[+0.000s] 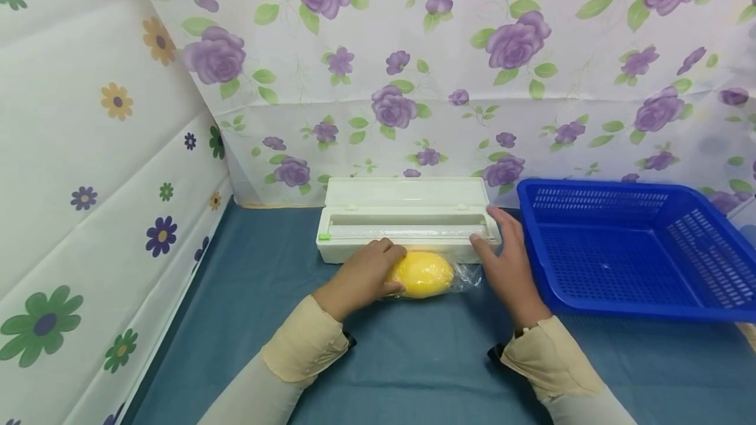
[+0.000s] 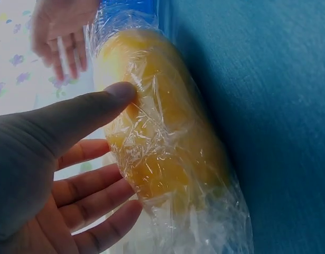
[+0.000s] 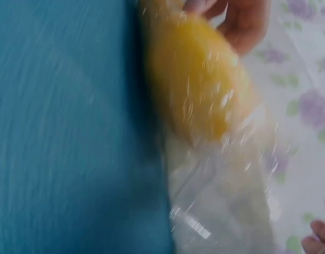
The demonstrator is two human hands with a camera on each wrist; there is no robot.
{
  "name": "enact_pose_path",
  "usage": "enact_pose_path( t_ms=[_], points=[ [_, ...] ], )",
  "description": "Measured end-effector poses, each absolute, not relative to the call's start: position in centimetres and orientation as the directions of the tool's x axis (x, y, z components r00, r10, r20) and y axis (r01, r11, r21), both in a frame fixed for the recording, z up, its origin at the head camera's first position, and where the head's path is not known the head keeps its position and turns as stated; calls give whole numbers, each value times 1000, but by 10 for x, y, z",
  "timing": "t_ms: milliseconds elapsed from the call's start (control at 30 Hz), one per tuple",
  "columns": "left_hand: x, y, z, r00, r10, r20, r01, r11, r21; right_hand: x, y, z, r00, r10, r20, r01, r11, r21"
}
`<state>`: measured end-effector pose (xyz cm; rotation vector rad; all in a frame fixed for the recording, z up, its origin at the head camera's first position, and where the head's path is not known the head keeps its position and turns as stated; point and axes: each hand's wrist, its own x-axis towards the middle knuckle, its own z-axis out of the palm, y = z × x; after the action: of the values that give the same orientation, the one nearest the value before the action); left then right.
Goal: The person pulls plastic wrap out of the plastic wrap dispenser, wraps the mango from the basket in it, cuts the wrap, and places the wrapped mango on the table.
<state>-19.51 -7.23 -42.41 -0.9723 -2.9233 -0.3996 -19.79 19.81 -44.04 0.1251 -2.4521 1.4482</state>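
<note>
A yellow oval fruit (image 1: 422, 275), wrapped in clear cling film (image 2: 204, 227), lies in front of the white cling film box (image 1: 354, 252). My left hand (image 1: 367, 275) holds the fruit at its left end, thumb (image 2: 120, 92) on one side and fingers (image 2: 93, 185) on the other. Loose film trails off the fruit's right end. At the box's right end is my right hand (image 1: 509, 267), its fingers loosely extended and the thumb near the front rim. The box lid (image 1: 404, 192) stands raised, and a film roll (image 1: 407, 231) shows inside.
A blue plastic basket (image 1: 534, 267) stands to the right of the box, close to my right hand. Blue-green cloth (image 1: 413, 359) covers the table. Flower-printed sheets (image 1: 354, 84) rise behind the box and along the left side. A green slider (image 1: 324, 237) sits at the box's left end.
</note>
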Motion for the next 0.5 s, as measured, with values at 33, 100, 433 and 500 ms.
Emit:
enact_pose_path(
  t_ms=[33,100,433,500],
  points=[
    [-196,-73,-424,-801,588,112,595,767,240,-196,195,-438,-936,32,350,-288,500,-816],
    [-196,-73,-424,-798,593,104,598,762,249,-192,188,-436,-880,-81,468,-440,512,-738],
    [-196,-75,-424,-777,623,93,621,734,273,-180,166,-440,-653,-516,555,-741,586,-327],
    [-197,-76,-424,-777,623,88,620,734,278,-179,164,-442,-661,-529,533,-733,607,-307]
  ],
)
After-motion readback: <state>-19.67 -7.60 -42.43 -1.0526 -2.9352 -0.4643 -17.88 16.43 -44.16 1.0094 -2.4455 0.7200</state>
